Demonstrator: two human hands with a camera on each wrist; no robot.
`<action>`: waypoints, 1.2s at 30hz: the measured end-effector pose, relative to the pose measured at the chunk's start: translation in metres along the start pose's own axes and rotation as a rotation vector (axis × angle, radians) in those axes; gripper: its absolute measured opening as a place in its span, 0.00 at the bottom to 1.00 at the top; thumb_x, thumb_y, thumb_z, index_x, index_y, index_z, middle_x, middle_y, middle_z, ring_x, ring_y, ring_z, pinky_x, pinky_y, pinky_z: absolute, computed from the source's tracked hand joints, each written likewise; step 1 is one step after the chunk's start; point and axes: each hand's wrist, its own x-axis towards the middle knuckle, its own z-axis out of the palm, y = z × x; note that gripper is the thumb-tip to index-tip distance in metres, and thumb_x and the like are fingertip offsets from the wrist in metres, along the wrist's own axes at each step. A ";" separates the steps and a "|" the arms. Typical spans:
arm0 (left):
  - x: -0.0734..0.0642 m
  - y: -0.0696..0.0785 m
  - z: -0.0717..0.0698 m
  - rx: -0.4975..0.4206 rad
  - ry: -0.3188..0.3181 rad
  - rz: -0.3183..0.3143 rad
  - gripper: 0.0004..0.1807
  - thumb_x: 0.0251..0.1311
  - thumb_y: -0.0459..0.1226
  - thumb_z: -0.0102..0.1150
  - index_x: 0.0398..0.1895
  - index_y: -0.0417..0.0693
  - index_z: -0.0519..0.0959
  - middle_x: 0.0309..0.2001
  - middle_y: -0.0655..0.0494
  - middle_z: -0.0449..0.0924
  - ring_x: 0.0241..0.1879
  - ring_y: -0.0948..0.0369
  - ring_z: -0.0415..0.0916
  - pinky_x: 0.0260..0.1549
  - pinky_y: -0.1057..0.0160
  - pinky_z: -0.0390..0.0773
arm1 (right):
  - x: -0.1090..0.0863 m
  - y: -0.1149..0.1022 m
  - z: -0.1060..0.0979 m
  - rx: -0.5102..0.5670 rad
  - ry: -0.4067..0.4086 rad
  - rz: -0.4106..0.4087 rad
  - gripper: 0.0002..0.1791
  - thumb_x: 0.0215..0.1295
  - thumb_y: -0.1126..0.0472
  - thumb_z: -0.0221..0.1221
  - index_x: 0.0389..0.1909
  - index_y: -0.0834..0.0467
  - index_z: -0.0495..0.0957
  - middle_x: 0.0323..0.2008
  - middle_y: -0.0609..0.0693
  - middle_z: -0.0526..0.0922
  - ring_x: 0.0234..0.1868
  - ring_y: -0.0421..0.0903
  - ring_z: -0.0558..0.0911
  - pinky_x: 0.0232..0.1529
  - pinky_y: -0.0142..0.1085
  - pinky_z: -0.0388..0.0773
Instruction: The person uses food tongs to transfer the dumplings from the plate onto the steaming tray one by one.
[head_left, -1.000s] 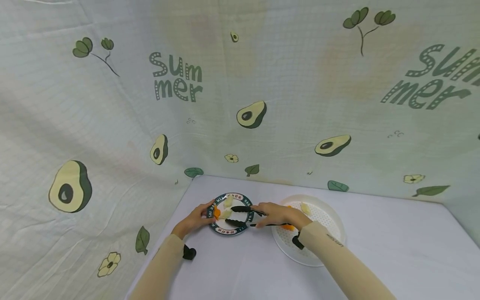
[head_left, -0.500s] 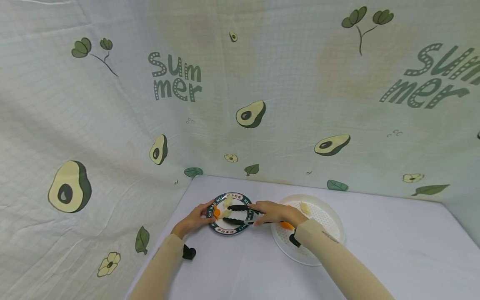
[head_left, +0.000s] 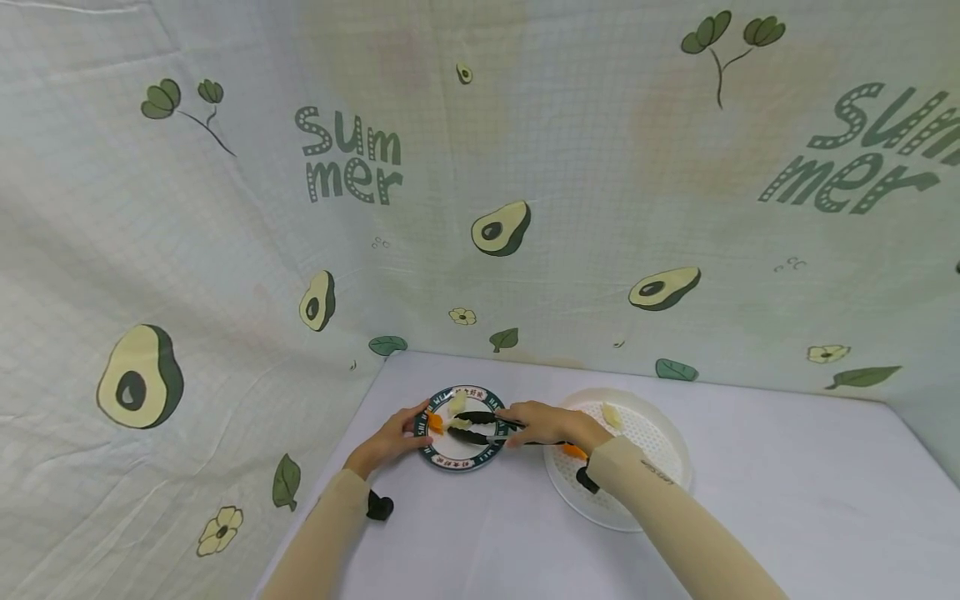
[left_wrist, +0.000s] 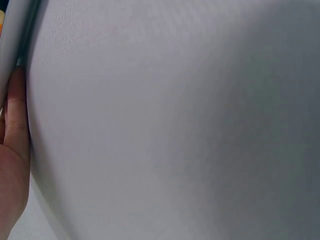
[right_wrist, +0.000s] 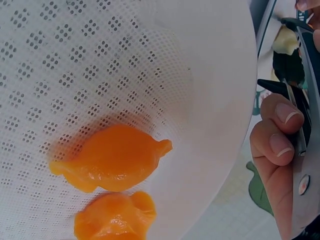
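Observation:
My left hand (head_left: 386, 446) grips the left rim of a small plate (head_left: 442, 460) with a dark green lettered border. In the left wrist view, the fingers lie against the plate's edge. My right hand (head_left: 547, 423) holds tongs (head_left: 476, 417) with black tips, reaching over the plate from the right. Between the tips is a pale dumpling (head_left: 460, 423), partly covered by them. Another pale dumpling (head_left: 457, 403) lies behind it, and an orange dumpling (head_left: 436, 422) sits at the left, near my left thumb.
Under my right forearm is a round white perforated tray (head_left: 652, 442). It bears a pale dumpling (head_left: 612, 415) and orange dumplings (right_wrist: 117, 159), seen close in the right wrist view. A printed cloth (head_left: 570, 167) hangs behind the white table (head_left: 780, 492).
The tongs have shifted a little left, and their tips have drawn closer together around the front pale dumpling. My left hand and the plate stay put.

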 end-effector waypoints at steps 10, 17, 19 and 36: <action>0.000 0.000 0.000 -0.013 -0.008 0.005 0.44 0.59 0.40 0.71 0.77 0.57 0.61 0.69 0.38 0.63 0.63 0.44 0.65 0.65 0.38 0.61 | -0.005 -0.001 0.000 0.000 -0.003 0.011 0.35 0.68 0.57 0.64 0.72 0.63 0.65 0.59 0.59 0.76 0.63 0.54 0.73 0.65 0.48 0.68; 0.002 -0.001 -0.001 0.011 -0.003 -0.003 0.44 0.58 0.42 0.71 0.77 0.56 0.61 0.67 0.39 0.65 0.60 0.45 0.66 0.65 0.38 0.61 | -0.007 -0.003 0.000 -0.030 0.006 0.011 0.35 0.68 0.56 0.64 0.72 0.63 0.64 0.61 0.59 0.75 0.65 0.54 0.72 0.66 0.47 0.68; 0.002 -0.001 -0.001 0.018 -0.006 -0.010 0.44 0.58 0.42 0.71 0.77 0.57 0.60 0.66 0.39 0.65 0.58 0.46 0.65 0.65 0.39 0.62 | -0.007 -0.003 0.000 -0.034 0.008 0.004 0.35 0.68 0.56 0.64 0.72 0.63 0.64 0.62 0.59 0.74 0.65 0.54 0.71 0.66 0.47 0.68; -0.001 0.002 0.000 0.018 0.001 -0.020 0.44 0.58 0.43 0.71 0.77 0.57 0.61 0.68 0.39 0.65 0.59 0.45 0.65 0.64 0.37 0.62 | -0.019 0.001 -0.002 -0.008 0.050 -0.046 0.34 0.68 0.57 0.63 0.71 0.67 0.65 0.52 0.60 0.78 0.55 0.53 0.76 0.59 0.49 0.73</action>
